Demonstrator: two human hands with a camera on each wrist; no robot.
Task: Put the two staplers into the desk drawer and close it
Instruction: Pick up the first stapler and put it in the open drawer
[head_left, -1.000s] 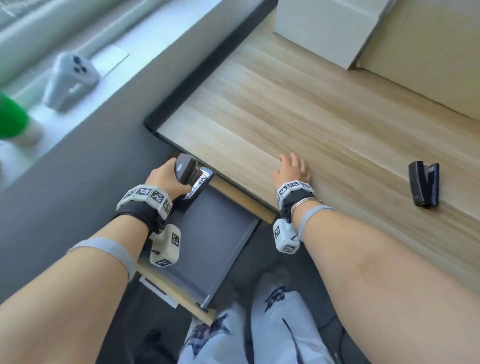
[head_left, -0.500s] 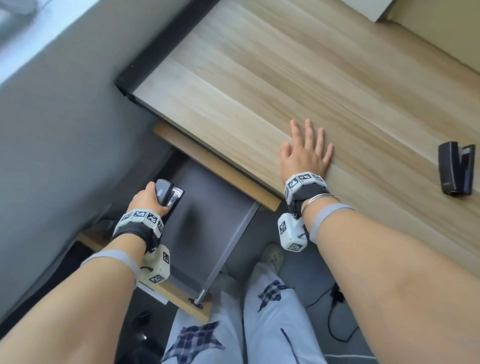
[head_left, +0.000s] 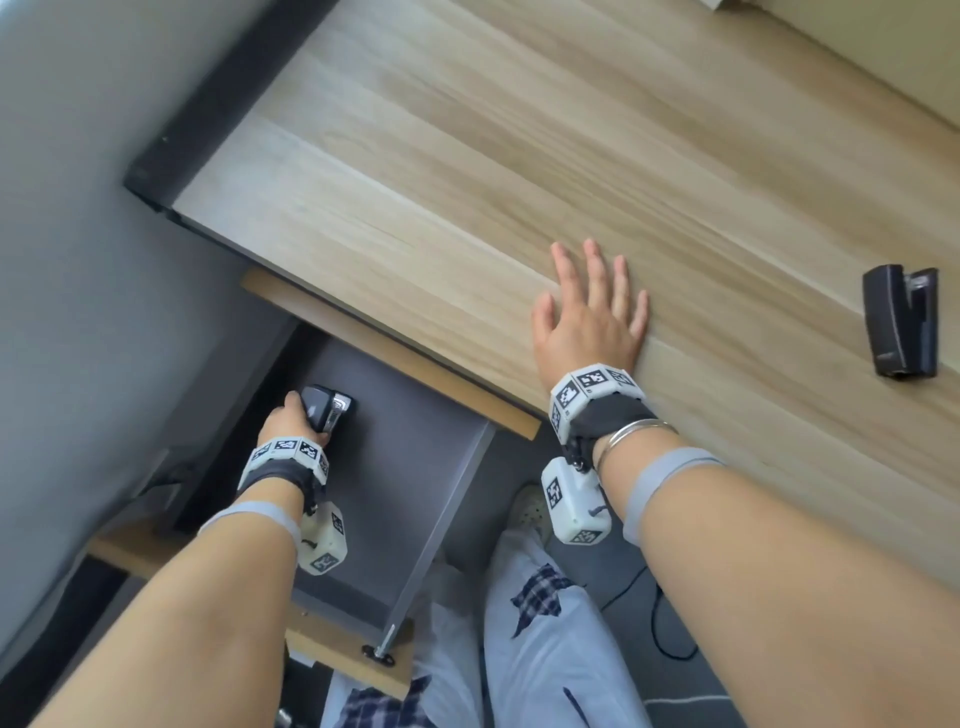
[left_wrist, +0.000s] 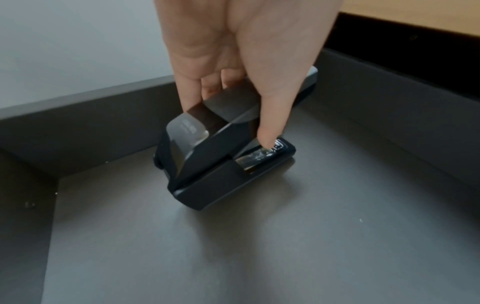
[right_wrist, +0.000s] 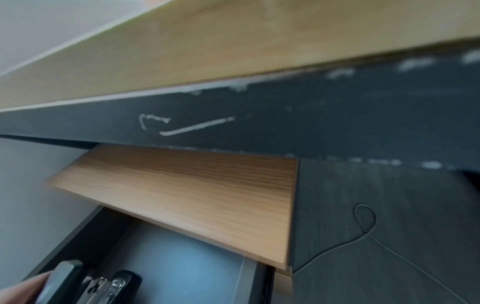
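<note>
The desk drawer (head_left: 415, 483) is pulled out below the wooden desk, its dark grey floor (left_wrist: 233, 246) bare. My left hand (head_left: 291, 415) grips a black stapler (head_left: 324, 408) and holds it on the drawer floor near the left wall; in the left wrist view my fingers (left_wrist: 272, 115) curl round this stapler (left_wrist: 223, 160), which rests on the floor. The same stapler (right_wrist: 98, 286) shows low in the right wrist view. A second black stapler (head_left: 901, 325) lies on the desk at the right. My right hand (head_left: 592, 312) lies flat on the desk edge, fingers straight.
The wooden desk top (head_left: 519, 156) stretches up and right. A grey wall (head_left: 78, 208) runs along the left. My legs in light trousers (head_left: 545, 649) and a shoe are below the desk, with a thin black cable (head_left: 654, 623) on the dark floor.
My left hand has gone down into the drawer with the stapler, which now rests on the floor. My right hand's fingers have straightened and lie flat on the desk.
</note>
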